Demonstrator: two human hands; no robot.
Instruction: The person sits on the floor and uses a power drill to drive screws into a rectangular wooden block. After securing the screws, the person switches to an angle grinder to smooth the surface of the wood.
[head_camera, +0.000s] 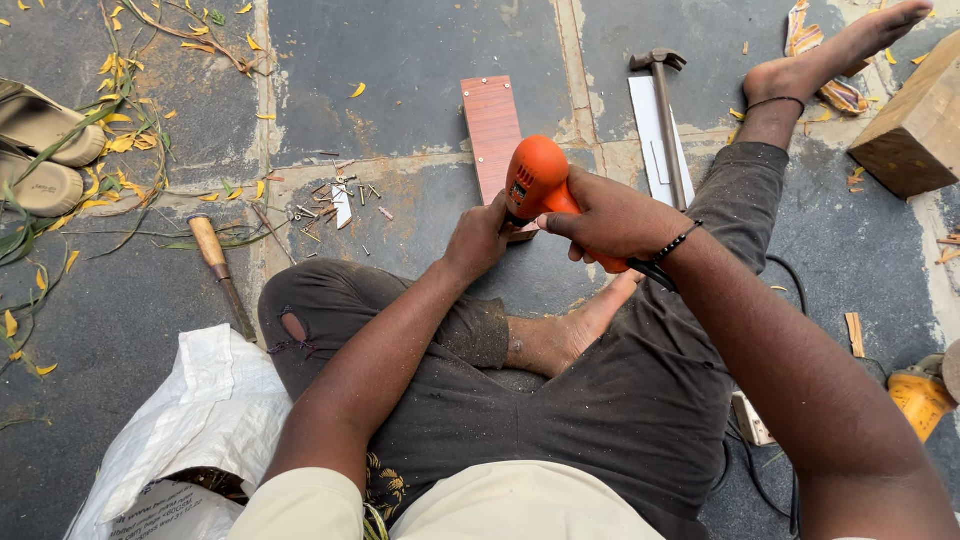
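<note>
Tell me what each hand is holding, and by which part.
Right hand grips the orange plastic power drill by its handle. Left hand steadies the reddish wooden plank at its near end.

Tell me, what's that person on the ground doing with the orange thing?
A person sits on the stone floor and grips an orange power drill in the right hand, its front end pointing down at a reddish wooden board. The left hand steadies things by the drill's tip. Loose screws, a chisel and a hammer lie nearby.
</note>
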